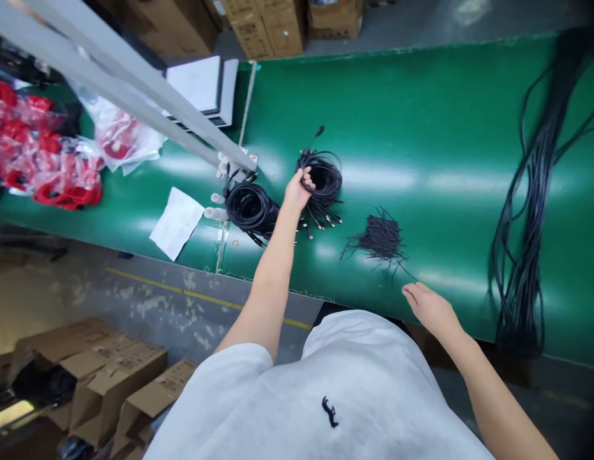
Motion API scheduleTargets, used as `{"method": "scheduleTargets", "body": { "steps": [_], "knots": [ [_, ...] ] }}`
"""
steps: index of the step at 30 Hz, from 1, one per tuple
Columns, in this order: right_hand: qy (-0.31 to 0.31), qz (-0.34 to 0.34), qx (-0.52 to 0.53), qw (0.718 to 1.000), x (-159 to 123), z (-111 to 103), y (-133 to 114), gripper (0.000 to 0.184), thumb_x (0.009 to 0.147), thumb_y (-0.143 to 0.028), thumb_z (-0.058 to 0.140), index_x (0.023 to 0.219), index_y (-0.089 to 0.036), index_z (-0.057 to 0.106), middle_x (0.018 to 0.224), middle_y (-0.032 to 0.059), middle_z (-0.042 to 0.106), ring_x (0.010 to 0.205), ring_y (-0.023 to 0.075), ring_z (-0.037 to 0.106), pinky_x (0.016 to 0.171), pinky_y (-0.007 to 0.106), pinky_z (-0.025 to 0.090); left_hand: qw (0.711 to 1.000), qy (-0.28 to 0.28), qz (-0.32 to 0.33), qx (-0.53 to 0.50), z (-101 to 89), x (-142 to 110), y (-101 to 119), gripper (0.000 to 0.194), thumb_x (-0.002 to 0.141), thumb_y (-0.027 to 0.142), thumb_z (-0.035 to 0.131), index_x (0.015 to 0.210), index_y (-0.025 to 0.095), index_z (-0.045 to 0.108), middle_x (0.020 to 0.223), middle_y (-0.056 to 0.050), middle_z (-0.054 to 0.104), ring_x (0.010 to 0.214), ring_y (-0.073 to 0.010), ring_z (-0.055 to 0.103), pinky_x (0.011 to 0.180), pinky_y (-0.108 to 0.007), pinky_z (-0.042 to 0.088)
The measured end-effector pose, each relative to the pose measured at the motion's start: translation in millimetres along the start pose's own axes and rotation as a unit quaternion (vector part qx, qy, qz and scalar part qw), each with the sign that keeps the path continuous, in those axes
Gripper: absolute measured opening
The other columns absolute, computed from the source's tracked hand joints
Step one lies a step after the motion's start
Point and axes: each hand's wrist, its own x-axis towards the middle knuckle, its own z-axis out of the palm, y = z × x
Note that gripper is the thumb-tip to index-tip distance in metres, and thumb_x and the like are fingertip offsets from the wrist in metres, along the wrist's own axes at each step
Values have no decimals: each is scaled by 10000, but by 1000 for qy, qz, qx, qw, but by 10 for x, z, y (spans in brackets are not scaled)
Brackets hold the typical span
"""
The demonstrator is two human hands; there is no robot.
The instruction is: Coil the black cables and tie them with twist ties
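Observation:
My left hand [301,188] is closed around the near left side of a coil of black cables [329,177]. Metal-tipped plugs stick out below that coil, and one connector end lies above it. A second bundle of coiled black cables [251,207] rests just left of my left forearm. To the right of the held coil is a loose pile of thin black ties [380,237]. My right hand [431,310] is at the table's near edge, fingers pinched. One thin black tie runs from the pile's lower right to these fingers; its end is hidden by them.
Long black cables [531,191] hang across the green table [421,108] at right. Left are a white paper [176,223], grey posts [182,115], a white box-like device [196,86] and bagged red items [52,160]. Cardboard boxes [268,25] stand behind; others [115,377] sit on the floor.

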Motion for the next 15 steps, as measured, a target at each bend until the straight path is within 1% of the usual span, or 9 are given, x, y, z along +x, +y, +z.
{"method": "scheduleTargets", "body": {
  "steps": [2,3,6,7,8,9,11,13,15],
  "knots": [
    [-42,11,-13,999,-165,249,-39,355,1012,-260,315,1048,-180,658,1028,125,662,871,247,672,687,335,435,990,68,31,120,-105,220,-13,308,1061,250,338,884,158,572,617,52,468,541,-53,414,617,-189,401],
    [-63,21,-12,998,-240,361,-77,346,1007,-239,325,1043,-161,660,1024,136,659,869,249,672,692,334,434,971,94,62,209,-153,271,-6,321,1070,261,303,905,161,560,645,45,498,579,-56,449,652,-195,411],
    [-116,56,28,991,-406,640,-229,324,991,-204,366,1033,-108,672,1045,177,656,872,254,674,714,326,433,855,118,149,482,-247,229,119,297,1074,245,270,1041,134,544,853,-3,608,875,-83,561,879,-240,417],
    [-128,67,53,988,-439,721,-277,316,990,-208,383,1034,-102,678,1061,181,658,884,247,674,732,317,436,822,113,159,535,-250,176,179,272,1068,222,288,1081,111,536,949,-33,627,1020,-111,552,972,-279,384],
    [-136,79,81,984,-460,800,-313,308,993,-221,401,1037,-110,685,1079,174,664,909,234,673,760,303,439,806,102,158,561,-230,118,228,246,1060,200,315,1104,89,529,1031,-73,630,1149,-152,513,1040,-333,341],
    [-140,90,112,980,-474,880,-328,303,999,-245,415,1048,-131,691,1101,154,671,951,217,669,798,282,441,798,85,155,576,-184,63,250,239,1053,195,330,1111,79,530,1084,-110,628,1235,-200,477,1067,-390,315],
    [-134,127,174,967,-491,1049,-265,301,1014,-298,428,1085,-189,698,1149,95,684,1055,179,646,875,233,429,794,16,129,593,-19,-49,159,239,1029,293,419,1052,110,571,1028,-138,661,1215,-288,523,997,-462,366],
    [-118,192,224,948,-524,1220,-58,303,1019,-315,429,1126,-218,696,1190,60,689,1116,160,626,919,208,417,790,-88,97,598,197,-223,-139,298,983,423,497,1028,148,605,953,-131,689,1115,-322,598,906,-472,424],
    [-100,278,252,922,-585,1371,263,320,1022,-305,419,1173,-194,679,1185,69,696,1085,161,641,916,225,436,777,-192,68,595,357,-523,-563,360,940,503,542,1039,169,633,913,-120,704,1019,-311,647,847,-454,462]
  ]
}}
